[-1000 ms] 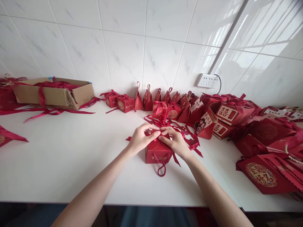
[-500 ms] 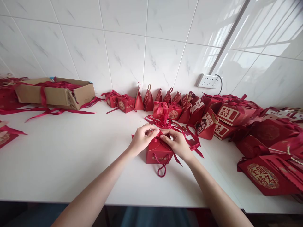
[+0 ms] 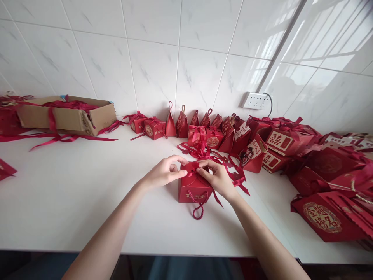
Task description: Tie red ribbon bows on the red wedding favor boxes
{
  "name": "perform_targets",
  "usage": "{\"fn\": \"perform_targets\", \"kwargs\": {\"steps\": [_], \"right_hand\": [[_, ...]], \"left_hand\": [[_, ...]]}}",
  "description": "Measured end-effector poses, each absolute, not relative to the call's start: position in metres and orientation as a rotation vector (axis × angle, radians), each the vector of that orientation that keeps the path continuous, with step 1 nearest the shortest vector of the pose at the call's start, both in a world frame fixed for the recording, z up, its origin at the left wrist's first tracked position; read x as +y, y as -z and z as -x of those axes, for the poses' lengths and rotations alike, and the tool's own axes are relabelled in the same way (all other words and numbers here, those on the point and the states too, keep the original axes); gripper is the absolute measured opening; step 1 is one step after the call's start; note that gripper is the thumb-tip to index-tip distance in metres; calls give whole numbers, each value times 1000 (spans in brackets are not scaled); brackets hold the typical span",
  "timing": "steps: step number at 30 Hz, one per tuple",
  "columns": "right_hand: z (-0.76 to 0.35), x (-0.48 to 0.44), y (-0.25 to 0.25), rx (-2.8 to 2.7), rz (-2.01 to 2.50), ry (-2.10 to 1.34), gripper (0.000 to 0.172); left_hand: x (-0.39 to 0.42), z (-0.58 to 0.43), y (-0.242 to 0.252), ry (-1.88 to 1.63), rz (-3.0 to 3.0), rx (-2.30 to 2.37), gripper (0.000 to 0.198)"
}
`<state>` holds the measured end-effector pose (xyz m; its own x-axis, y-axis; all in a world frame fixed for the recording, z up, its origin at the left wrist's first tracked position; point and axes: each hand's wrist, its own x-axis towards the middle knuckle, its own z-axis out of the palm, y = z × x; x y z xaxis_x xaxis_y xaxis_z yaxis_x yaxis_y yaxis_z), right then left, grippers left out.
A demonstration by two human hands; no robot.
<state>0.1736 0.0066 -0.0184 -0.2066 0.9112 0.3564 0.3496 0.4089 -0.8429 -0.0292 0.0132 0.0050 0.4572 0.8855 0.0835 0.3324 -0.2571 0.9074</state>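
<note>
A small red gift box with a twisted cord handle hanging down its front stands on the white counter. My left hand rests at the box's left top edge, fingers curled and pinching the red ribbon there. My right hand sits on the box's right top, fingers pinched on the same ribbon. Loose ribbon tails trail off to the right of the box.
A row of small red gift boxes and pouches lines the tiled wall. Larger red boxes are piled at the right. A cardboard box with red ribbons spilling out sits at the far left. A wall socket is above.
My left hand has slid left off the top middle of the box to its left edge. My right hand stays on the ribbon. The view shifted slightly.
</note>
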Motion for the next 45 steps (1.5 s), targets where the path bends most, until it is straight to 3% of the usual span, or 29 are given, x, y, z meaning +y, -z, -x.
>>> {"fn": "perform_targets", "kwargs": {"steps": [4, 11, 17, 33, 41, 45], "right_hand": [[-173, 7, 19, -1760, 1112, -762, 18], [-174, 8, 20, -1766, 1117, -755, 18], [-173, 6, 18, -1763, 1131, -763, 18], [-174, 5, 20, -1760, 1128, -769, 17], [-178, 21, -5, -1970, 1171, -785, 10], [-174, 19, -2, -1948, 1152, -780, 10]], "left_hand": [[12, 35, -10, -813, -1831, 1135, 23], [16, 42, -8, -720, -2014, 1113, 29], [12, 34, -7, -853, -1982, 1059, 20], [12, 25, 0, -1013, -1964, 1030, 24], [20, 27, -28, -811, -2023, 981, 19], [22, 24, -58, -480, -2295, 964, 24]]}}
